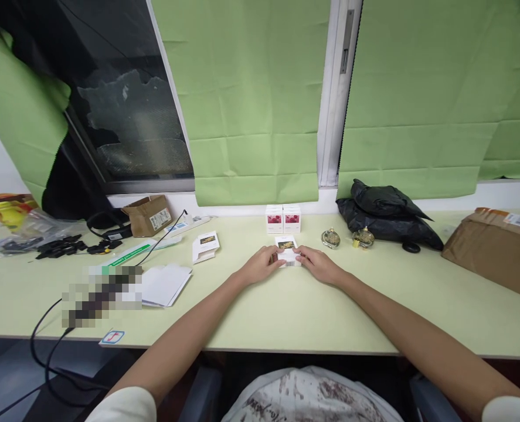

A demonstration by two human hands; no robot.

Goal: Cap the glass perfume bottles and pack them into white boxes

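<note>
Both hands on one small white box (287, 251) at table centre, a bit far of mid-depth. Left hand (263, 264) holds its left side, right hand (316, 265) its right side; fingers curled in and pinching the carton, thumbs on the top edge. Box sits on the pale green table (286, 310), barcode face toward the near side, dark-gold picture on the top panel. Can't tell whether its flap is tucked or still loose, fingers cover it. Progress, my read: packing looks early. Just far of the held box, two white boxes with red pictures (283, 218) stand touching side by side against the wall, look closed and finished. Right of the hands, two round gold bottles (346, 237) sit bare on the table, near each other, apparently unboxed. Left of the hands, another small carton (206, 245) lies tilted with a flap open, and nearer left a flat stack of white sheets (165, 285). So likely two done, one in hand, remaining bottles outstanding. Black bag (385, 214) and brown parcel (492, 249) far right, untouched.
</note>
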